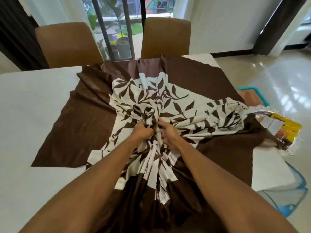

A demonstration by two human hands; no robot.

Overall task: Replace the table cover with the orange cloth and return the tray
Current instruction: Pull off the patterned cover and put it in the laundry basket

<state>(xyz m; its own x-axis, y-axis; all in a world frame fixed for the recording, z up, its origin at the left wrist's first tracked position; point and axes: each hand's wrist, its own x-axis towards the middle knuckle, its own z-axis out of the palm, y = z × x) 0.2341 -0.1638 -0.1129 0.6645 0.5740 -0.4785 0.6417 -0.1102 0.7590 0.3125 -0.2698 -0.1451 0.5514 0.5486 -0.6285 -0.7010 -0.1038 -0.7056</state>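
Left hand: the left hand [143, 132] has its fingers curled tight into a bunch of the table cover [183, 101], near the middle of the table.
Right hand: the right hand [168, 135] is just beside the left, and it also grips the gathered folds; the two fists almost touch.
Table cover: brown cloth with a white, leaf-printed centre. It is drawn into pleats that run out from the hands, and the near part falls over the table's near edge between the forearms.
Cover edges: the left and far borders lie flat on the white table [33, 106], well inside its edges. The right border is rumpled and lies over part of the silver tray [262, 110].
Silver tray: it sits at the table's right edge, well apart from the hands, with yellow packets [289, 126] on it.
Orange cloth: the orange cloth [250, 96] lies beyond the table's right side, inside a teal rim [260, 98], and the cover partly hides it.
Open room: bare white tabletop shows to the left and at the near right corner.
Far side: two brown chairs [67, 42] [166, 36] stand against the far edge.
Lower right: blue netting [294, 195] lies beside the table corner.
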